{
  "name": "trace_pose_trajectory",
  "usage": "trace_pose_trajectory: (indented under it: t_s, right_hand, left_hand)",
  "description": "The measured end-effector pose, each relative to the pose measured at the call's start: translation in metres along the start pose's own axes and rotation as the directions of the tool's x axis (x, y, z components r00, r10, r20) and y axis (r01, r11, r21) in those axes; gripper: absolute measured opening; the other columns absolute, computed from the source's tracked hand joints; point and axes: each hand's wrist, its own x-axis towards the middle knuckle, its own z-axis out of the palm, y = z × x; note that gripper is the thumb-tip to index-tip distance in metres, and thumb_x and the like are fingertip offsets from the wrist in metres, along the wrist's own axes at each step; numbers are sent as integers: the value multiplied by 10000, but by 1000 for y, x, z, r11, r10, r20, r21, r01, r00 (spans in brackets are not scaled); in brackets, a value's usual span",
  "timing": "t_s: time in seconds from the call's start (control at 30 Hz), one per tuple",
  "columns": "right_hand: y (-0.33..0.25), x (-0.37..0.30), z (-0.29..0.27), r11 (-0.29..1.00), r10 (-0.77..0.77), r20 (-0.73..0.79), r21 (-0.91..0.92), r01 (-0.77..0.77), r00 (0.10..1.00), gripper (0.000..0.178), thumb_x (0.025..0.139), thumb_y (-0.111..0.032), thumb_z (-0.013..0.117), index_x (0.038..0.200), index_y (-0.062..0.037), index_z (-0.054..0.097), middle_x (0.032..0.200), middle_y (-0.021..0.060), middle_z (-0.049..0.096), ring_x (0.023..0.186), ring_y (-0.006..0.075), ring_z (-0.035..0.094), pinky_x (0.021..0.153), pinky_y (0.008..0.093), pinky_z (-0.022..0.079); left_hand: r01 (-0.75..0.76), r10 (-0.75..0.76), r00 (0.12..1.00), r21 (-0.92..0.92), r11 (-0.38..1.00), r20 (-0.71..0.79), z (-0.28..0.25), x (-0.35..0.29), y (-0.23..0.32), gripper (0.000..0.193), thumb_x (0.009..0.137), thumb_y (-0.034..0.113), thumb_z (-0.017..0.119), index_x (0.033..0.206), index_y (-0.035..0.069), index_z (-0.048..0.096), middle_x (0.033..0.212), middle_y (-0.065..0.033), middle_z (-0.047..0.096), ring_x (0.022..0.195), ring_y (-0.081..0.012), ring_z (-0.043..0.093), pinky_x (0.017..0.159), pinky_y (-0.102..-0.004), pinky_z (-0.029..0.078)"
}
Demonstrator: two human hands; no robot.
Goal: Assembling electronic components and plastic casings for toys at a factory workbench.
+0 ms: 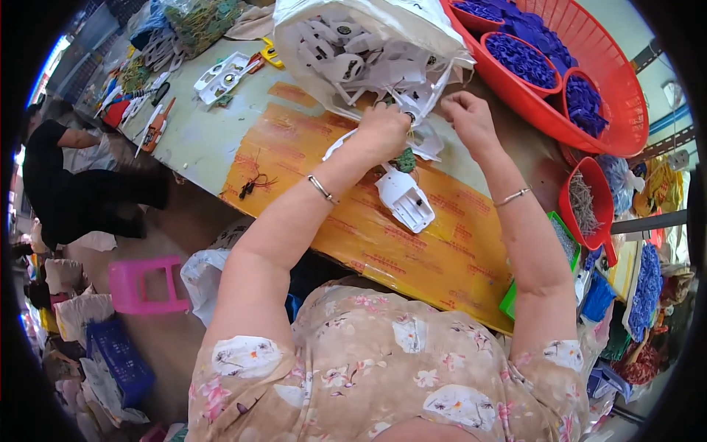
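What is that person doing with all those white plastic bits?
A person sits at a table covered with yellow sheeting. Both hands are up at a big bag of white plastic parts: the left hand grips a white piece at its opening, the right hand pinches something small beside it. Another white plastic shell lies below. A red basket holds blue pieces.

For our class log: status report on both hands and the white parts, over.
Left hand and right hand at mouth of bag of white plastic parts; grips unclear. White housing lies below. Nothing blocking.

A plastic housing (pixel 405 197) lies on the table (pixel 206 140), before the bag (pixel 353 44).
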Motion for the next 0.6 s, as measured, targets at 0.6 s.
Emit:
trace_pose_trajectory:
  t_s: [0.6]
  right_hand:
    - [12,4,2,956,-290,-252,-112,270,923,162,835,-129,581,817,9,664,653,44,626,587,120,575,539,273,456]
  left_hand:
    - [90,-76,995,-902,422,63,-51,1,-23,123,882,80,559,847,-14,632,740,37,562,694,-42,476,639,-198,402]
